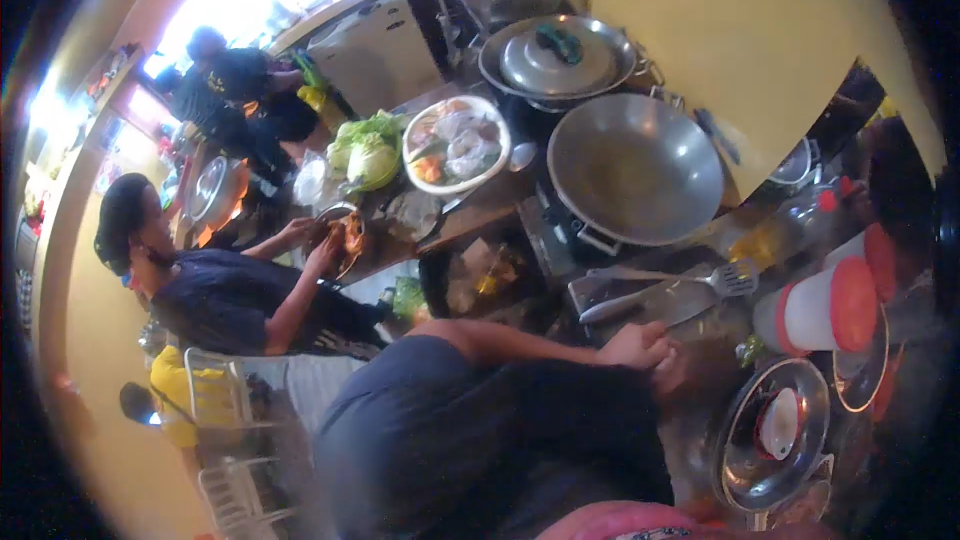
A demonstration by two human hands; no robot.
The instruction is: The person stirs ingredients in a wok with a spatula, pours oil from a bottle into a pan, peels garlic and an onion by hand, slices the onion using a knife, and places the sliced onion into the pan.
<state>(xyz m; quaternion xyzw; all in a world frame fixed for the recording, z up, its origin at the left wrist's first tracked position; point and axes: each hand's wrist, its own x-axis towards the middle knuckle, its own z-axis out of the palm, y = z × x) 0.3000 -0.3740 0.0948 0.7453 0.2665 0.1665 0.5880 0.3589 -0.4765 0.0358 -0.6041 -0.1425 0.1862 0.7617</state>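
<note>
My left hand [635,348] and my right hand [670,368] are together in front of my dark shirt, fingers closed. Whatever lies between them, if anything, is hidden. Just beyond them are a slotted metal turner [733,279] and a long flat blade-like utensil [640,302] on a board or tray. A large wide wok [637,172] sits on the stove past these tools, with a little yellowish liquid in its bottom. Behind it stands a second pan, covered by a metal lid [560,58] with a dark cloth on its handle.
A white basin [410,155] of bagged food stands beside leafy cabbage [368,150]. At left, a person [250,295] handles food in a bowl [345,240]; another person [225,90] is farther back. Red-and-white containers [825,308] and a round metal tray [735,470] are at right.
</note>
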